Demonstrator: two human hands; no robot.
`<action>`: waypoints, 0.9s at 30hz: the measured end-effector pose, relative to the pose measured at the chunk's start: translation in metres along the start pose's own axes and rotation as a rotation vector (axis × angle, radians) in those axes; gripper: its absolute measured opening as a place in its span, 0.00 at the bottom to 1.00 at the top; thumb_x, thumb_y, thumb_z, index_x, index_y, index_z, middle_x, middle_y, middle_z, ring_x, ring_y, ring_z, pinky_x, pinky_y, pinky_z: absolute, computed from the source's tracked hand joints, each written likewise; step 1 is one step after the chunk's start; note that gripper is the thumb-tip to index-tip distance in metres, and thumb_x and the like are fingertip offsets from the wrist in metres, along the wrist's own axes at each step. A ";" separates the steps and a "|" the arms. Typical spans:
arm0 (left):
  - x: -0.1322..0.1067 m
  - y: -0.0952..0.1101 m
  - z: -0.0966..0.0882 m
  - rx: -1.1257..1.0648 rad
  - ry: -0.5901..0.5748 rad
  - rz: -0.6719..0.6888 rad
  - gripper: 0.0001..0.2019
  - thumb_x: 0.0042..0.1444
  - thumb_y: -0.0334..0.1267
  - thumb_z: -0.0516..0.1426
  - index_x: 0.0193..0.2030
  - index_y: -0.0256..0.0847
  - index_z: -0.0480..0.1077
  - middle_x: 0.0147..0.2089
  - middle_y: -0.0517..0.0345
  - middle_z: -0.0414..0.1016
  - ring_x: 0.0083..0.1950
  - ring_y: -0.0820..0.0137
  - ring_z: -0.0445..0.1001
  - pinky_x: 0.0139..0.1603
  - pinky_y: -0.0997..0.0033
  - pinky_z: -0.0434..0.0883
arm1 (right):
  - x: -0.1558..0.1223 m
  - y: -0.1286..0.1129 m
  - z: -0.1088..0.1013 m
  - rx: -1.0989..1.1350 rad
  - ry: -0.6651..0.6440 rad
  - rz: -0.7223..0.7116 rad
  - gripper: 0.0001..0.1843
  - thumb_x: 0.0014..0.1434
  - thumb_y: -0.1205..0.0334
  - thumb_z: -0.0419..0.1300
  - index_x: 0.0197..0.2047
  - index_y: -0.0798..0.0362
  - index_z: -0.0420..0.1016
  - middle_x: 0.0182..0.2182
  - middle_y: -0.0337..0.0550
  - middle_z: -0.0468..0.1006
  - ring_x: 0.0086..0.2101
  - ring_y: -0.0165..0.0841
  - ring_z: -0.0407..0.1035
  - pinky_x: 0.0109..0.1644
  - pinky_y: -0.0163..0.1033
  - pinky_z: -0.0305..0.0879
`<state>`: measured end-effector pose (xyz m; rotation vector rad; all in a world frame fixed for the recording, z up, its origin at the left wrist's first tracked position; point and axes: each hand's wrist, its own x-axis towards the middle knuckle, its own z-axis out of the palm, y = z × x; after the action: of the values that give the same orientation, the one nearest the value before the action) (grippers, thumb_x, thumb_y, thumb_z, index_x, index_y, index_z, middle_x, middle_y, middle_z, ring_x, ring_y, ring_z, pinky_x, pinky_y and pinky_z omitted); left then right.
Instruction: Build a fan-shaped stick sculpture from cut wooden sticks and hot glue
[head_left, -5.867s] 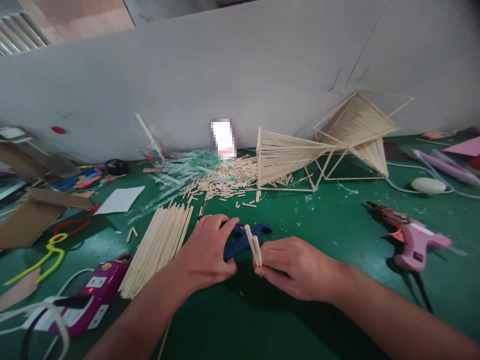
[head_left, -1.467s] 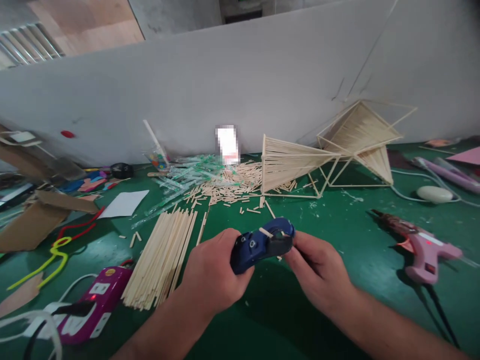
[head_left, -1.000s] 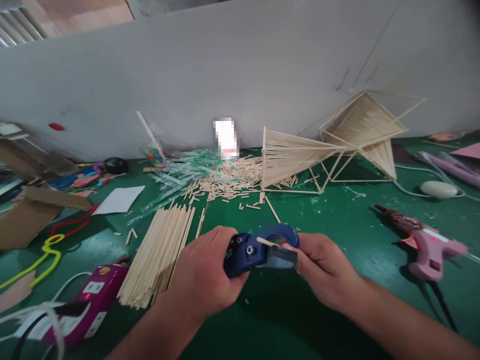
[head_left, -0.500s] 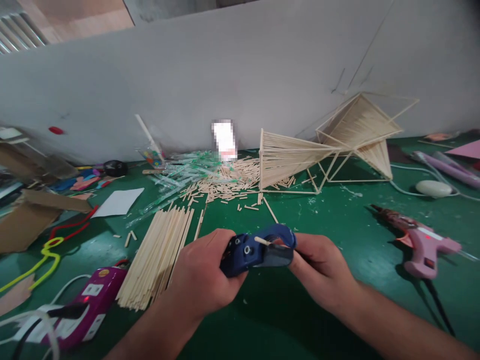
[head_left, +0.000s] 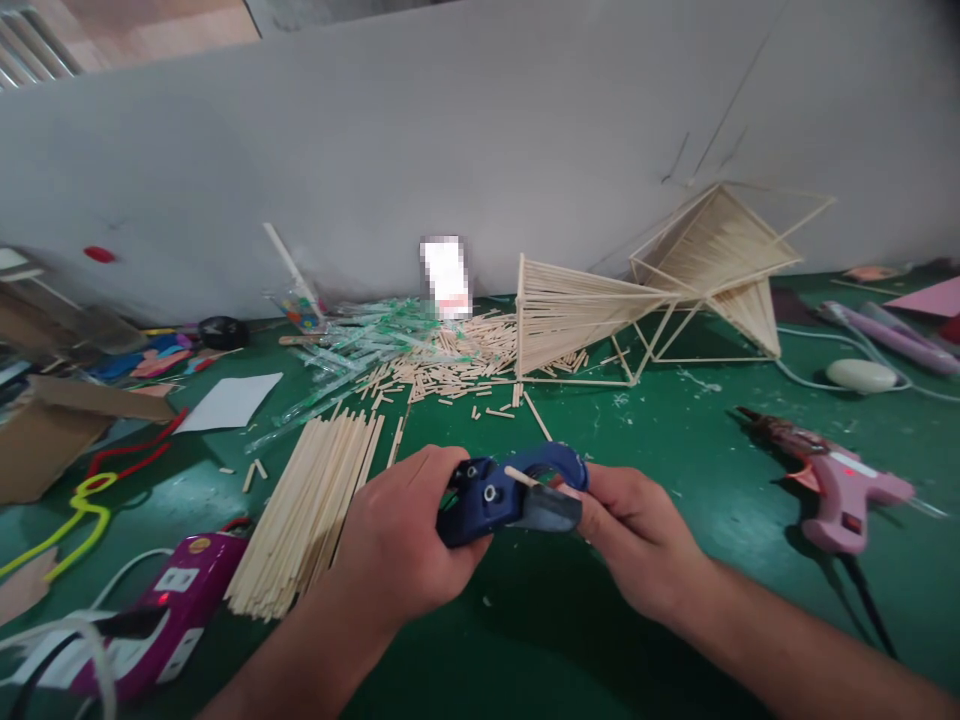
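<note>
My left hand (head_left: 409, 530) is wrapped around the handles of a blue pipe cutter (head_left: 487, 505) with a grey blade. A thin wooden stick (head_left: 519, 476) lies across its jaw, and its short end pokes out on the near side. At the jaw's right side, my right hand (head_left: 637, 525) pinches the stick, most of which is hidden by the fingers and the cutter. Left of my left hand lies a bundle of long wooden sticks (head_left: 300, 510). Beyond the cutter is a heap of short cut pieces (head_left: 442, 375).
A twisted stick-built frame (head_left: 577, 310) stands at the back right. A pink glue gun (head_left: 847, 480) rests on the right of the green table. Clear-green plastic wrappers (head_left: 352, 345) and a bright phone-like screen (head_left: 446, 275) are at the back; a magenta power strip (head_left: 180, 610) is front left.
The view has shifted slightly. Both hands keep their grip, and the cutter's blade and blue hook look slightly further apart than before.
</note>
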<state>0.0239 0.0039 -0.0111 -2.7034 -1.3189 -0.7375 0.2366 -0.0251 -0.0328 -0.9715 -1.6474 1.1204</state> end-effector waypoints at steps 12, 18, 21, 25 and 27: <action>-0.002 -0.001 -0.002 -0.064 -0.079 -0.017 0.14 0.45 0.38 0.57 0.41 0.43 0.63 0.33 0.58 0.73 0.32 0.65 0.73 0.30 0.68 0.67 | 0.006 0.003 -0.009 0.395 -0.241 0.207 0.22 0.63 0.48 0.53 0.25 0.56 0.67 0.21 0.34 0.59 0.21 0.23 0.48 0.23 0.32 0.42; -0.002 0.001 -0.003 -0.089 -0.145 -0.101 0.10 0.47 0.39 0.57 0.38 0.43 0.66 0.31 0.59 0.74 0.31 0.65 0.74 0.29 0.68 0.67 | 0.006 0.001 -0.009 0.218 -0.182 0.147 0.22 0.63 0.48 0.52 0.25 0.55 0.69 0.19 0.33 0.58 0.20 0.23 0.48 0.22 0.31 0.43; 0.001 0.002 0.001 -0.112 -0.144 -0.134 0.11 0.48 0.40 0.57 0.39 0.43 0.67 0.32 0.59 0.74 0.32 0.65 0.74 0.31 0.68 0.68 | 0.003 0.000 -0.003 -0.030 0.010 0.051 0.17 0.63 0.54 0.52 0.29 0.55 0.70 0.19 0.33 0.59 0.20 0.23 0.51 0.22 0.31 0.46; 0.004 0.004 0.007 -0.116 -0.144 -0.162 0.12 0.49 0.40 0.56 0.40 0.42 0.67 0.33 0.58 0.75 0.33 0.65 0.74 0.31 0.68 0.68 | -0.001 0.000 0.002 -0.280 0.210 -0.134 0.11 0.62 0.61 0.53 0.29 0.55 0.69 0.19 0.34 0.63 0.20 0.24 0.56 0.23 0.31 0.51; 0.005 0.005 0.009 -0.108 -0.134 -0.157 0.12 0.49 0.40 0.56 0.41 0.41 0.66 0.34 0.57 0.75 0.33 0.64 0.75 0.32 0.67 0.69 | 0.000 -0.001 0.001 -0.342 0.216 -0.181 0.14 0.63 0.63 0.51 0.26 0.54 0.66 0.18 0.34 0.62 0.19 0.24 0.57 0.23 0.31 0.52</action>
<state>0.0340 0.0064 -0.0159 -2.8014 -1.5805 -0.6683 0.2353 -0.0259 -0.0326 -1.0900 -1.7393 0.6008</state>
